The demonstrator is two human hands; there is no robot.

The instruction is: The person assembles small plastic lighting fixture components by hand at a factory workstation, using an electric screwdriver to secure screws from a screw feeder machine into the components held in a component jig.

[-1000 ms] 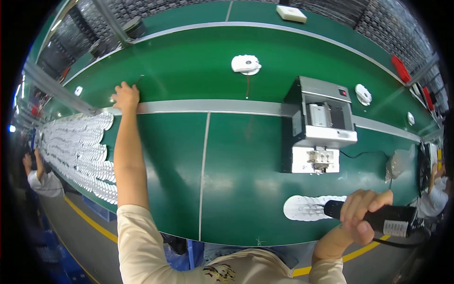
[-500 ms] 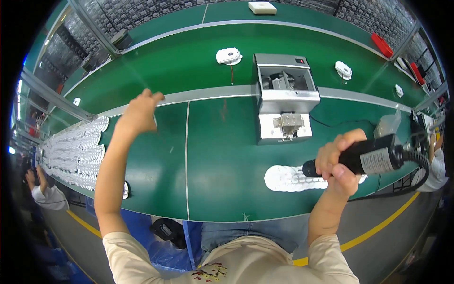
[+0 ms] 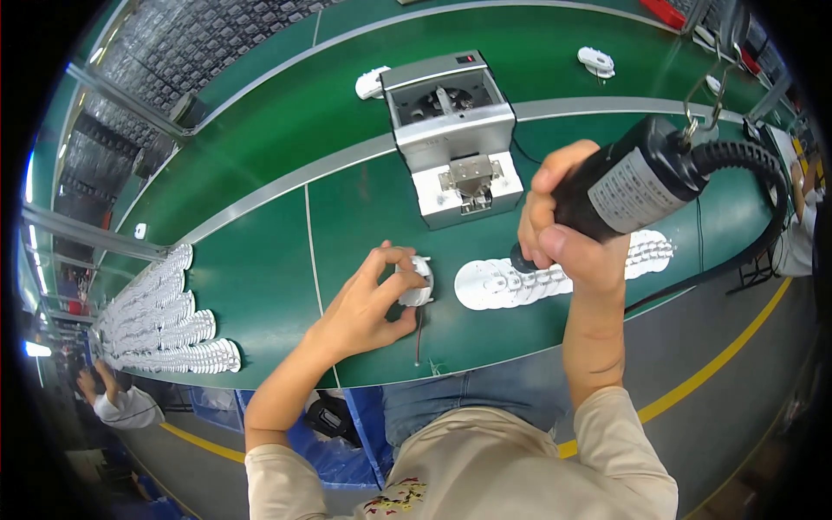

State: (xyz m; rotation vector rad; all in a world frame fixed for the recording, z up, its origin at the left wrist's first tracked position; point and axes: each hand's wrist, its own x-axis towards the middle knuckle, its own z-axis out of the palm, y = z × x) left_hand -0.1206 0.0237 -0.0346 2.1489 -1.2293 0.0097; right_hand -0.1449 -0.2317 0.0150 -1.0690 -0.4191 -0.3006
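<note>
On the green surface (image 3: 260,286), a small white round part (image 3: 418,281) is pinched by the fingers of the left hand (image 3: 368,303). A black power screwdriver (image 3: 637,182) is gripped tight in the right hand (image 3: 563,230), just beside a row of white discs (image 3: 555,273). If the part is held loosely, it could be spun or knocked away by the tool.

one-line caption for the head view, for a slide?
Left hand holds a small white part on the green table; right hand grips a black power screwdriver.
</note>
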